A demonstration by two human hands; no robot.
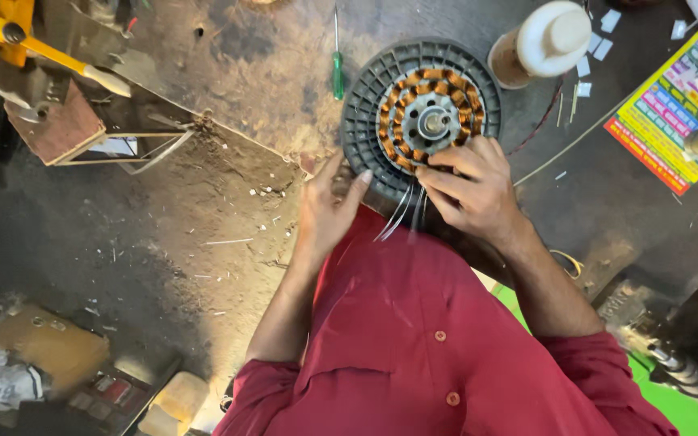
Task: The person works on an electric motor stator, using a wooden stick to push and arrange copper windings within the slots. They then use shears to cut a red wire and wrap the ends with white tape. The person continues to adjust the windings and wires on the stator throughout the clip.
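Note:
A round grey ribbed fan motor housing [365, 105] lies on the dark, dusty worktop [203, 234] in front of me. Inside it sits a ring of copper-orange windings [401, 97] around a metal hub and shaft [434, 123]. My left hand [326, 214] grips the housing's near-left rim, thumb on the ribbed edge. My right hand [472, 190] rests on the near side of the windings, fingers curled where several thin white wire leads [397, 216] come out and trail toward my red shirt.
A green-handled screwdriver [337, 71] lies just left of the housing. A white-capped jar [544, 42] and small paper scraps [599, 44] are at the back right, beside a colourful printed sheet [672, 109]. A yellow tool [10, 32], wooden block [62, 125] and metal frame [135, 149] are at back left.

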